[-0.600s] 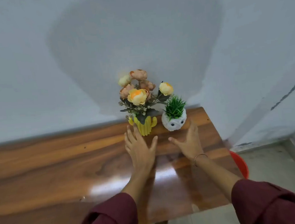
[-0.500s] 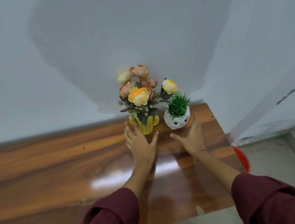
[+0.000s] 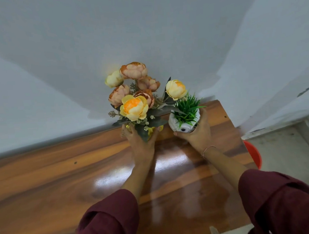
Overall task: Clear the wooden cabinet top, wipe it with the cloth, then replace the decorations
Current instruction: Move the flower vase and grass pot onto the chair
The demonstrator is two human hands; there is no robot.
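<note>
Left hand (image 3: 141,143) now on one vase (image 3: 152,131), right hand (image 3: 197,135) on one pot (image 3: 173,123)

To me the wooden cabinet top (image 3: 62,179) looks smooth and glossy, with a varnish that gives bright reflections over the brown grain. The wall (image 3: 142,25) behind it is painted and matt. The flowers (image 3: 134,107) look like cloth, with soft matt petals, and the green grass (image 3: 186,108) looks like stiff plastic. The white owl pot (image 3: 172,122) seems matt ceramic with a textured surface. The yellow vase (image 3: 151,131) is ribbed. The maroon sleeves (image 3: 107,227) are matt cloth.
</note>
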